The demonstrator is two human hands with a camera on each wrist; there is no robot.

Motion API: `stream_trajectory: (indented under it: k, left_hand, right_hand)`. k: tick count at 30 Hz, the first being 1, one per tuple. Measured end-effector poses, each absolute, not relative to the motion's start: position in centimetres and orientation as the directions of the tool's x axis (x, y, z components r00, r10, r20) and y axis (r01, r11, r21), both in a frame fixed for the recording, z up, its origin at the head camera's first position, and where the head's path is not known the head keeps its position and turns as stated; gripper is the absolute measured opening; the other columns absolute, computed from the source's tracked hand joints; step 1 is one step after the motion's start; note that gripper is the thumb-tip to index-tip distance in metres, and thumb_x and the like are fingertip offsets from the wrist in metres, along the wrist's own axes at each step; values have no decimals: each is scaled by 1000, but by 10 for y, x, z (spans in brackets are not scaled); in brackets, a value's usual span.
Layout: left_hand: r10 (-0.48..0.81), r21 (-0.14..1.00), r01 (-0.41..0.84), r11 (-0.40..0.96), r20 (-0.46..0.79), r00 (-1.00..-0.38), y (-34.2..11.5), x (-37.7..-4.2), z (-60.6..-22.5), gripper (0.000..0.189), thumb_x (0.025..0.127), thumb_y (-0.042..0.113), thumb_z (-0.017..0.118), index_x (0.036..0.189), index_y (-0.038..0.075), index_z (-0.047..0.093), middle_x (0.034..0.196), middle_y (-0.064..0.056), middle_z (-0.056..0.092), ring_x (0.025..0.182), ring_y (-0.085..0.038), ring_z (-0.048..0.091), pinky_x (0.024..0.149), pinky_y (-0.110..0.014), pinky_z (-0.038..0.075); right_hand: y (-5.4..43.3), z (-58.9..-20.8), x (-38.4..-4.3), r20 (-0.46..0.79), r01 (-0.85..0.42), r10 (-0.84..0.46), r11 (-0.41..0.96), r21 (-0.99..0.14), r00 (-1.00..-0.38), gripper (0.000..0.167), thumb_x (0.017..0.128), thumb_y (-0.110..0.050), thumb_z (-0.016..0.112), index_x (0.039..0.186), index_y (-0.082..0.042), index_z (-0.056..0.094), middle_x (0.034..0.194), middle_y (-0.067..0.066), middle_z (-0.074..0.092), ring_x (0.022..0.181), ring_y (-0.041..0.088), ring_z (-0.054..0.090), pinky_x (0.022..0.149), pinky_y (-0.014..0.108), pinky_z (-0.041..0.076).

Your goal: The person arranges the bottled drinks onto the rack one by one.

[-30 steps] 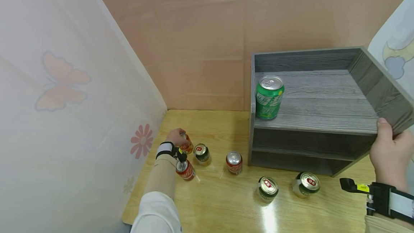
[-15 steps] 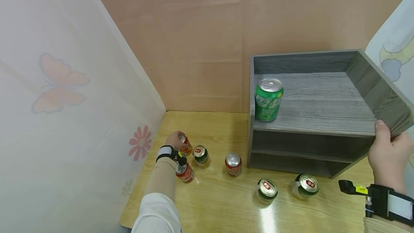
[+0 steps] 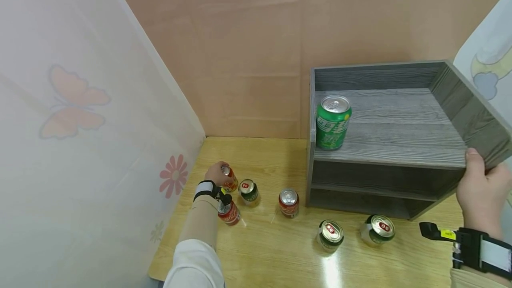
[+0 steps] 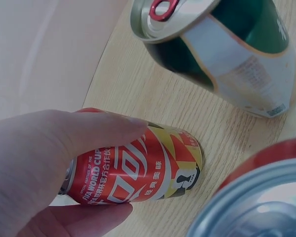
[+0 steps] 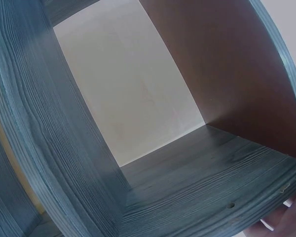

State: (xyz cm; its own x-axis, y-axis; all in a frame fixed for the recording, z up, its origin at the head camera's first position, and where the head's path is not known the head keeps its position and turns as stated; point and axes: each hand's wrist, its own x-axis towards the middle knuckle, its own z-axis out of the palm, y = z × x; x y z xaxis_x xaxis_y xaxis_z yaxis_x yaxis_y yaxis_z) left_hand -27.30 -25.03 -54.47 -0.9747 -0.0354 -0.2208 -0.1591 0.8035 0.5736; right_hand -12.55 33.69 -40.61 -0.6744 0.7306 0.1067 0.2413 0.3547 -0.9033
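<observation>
Fingers (image 4: 103, 217) of the left hand (image 3: 216, 174) grip a red-and-yellow can (image 4: 133, 173) at the table (image 3: 256, 152), left of centre in the head view, near a dark-green can (image 3: 250, 193) and a red can (image 3: 230, 214). At far right, the right hand (image 3: 483, 192) grasps a grey shelf unit (image 3: 400, 114). Gripping seems the current step; lifting would need clearance from both neighbours.

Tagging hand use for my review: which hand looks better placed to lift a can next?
Probably the left hand: it grips a red can, with a green-and-white can close by, while the right hand is occupied holding the gray shelf by its side.
</observation>
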Motion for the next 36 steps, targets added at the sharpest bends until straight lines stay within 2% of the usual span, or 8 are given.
stream_trajectory:
  k: [3,5,12,19,22,26,32,36]
  left_hand:
    - [-37,575,-157,803,-214,-976,-250,-273,-545,59,78,12,88,130,4,63,121,-19,66,109,-38,63,87,-51,54]
    - [-46,573,-156,805,-202,-978,-251,-272,-545,57,77,12,88,128,4,64,119,-19,67,108,-37,64,86,-51,54]
    - [-80,560,-170,811,-181,-980,-253,-268,-539,53,79,14,87,126,3,65,116,-19,67,104,-36,64,85,-49,55]
    - [-62,598,-142,789,-154,-986,-256,-267,-525,54,79,12,87,127,1,64,118,-22,66,106,-39,64,86,-51,54]
    - [-51,591,-127,796,-143,-988,-257,-269,-517,54,79,13,87,127,1,64,118,-21,66,106,-38,64,87,-50,54]
    - [-33,604,-115,789,-145,-989,-253,-271,-502,56,81,14,85,131,2,62,121,-22,65,109,-38,64,88,-50,54]
    - [-4,611,-84,787,-131,-991,-249,-274,-485,56,81,13,84,132,3,61,123,-22,64,111,-38,63,89,-49,54]
    - [22,616,-42,787,-95,-995,-245,-279,-480,57,81,14,84,133,4,61,123,-20,64,110,-36,63,89,-49,54]
  right_hand:
    - [338,-407,-126,102,240,730,350,-905,-676,20,110,-38,38,123,-39,53,94,-14,42,80,2,39,59,18,28]
    - [338,-408,-126,112,231,727,355,-906,-678,19,110,-38,38,121,-40,53,94,-13,42,79,3,38,59,20,27]
    - [338,-407,-126,137,212,720,372,-904,-680,13,110,-36,39,107,-42,51,90,-8,41,77,5,37,59,21,26]
    - [336,-404,-125,148,215,723,385,-898,-675,18,110,-38,39,93,-39,46,84,-3,37,69,8,34,54,23,24]
    - [337,-405,-125,145,213,721,380,-900,-677,17,110,-38,38,96,-40,48,85,-3,37,70,8,35,54,22,24]
    - [339,-407,-125,144,205,721,374,-904,-678,14,110,-37,39,109,-41,52,89,-9,41,74,5,36,57,21,26]
    - [338,-408,-126,155,183,720,369,-911,-677,15,109,-38,41,99,-40,51,88,-6,40,72,8,35,56,23,25]
    - [338,-408,-125,149,198,726,368,-908,-671,14,109,-37,41,100,-42,50,87,-6,40,73,7,35,57,22,25]
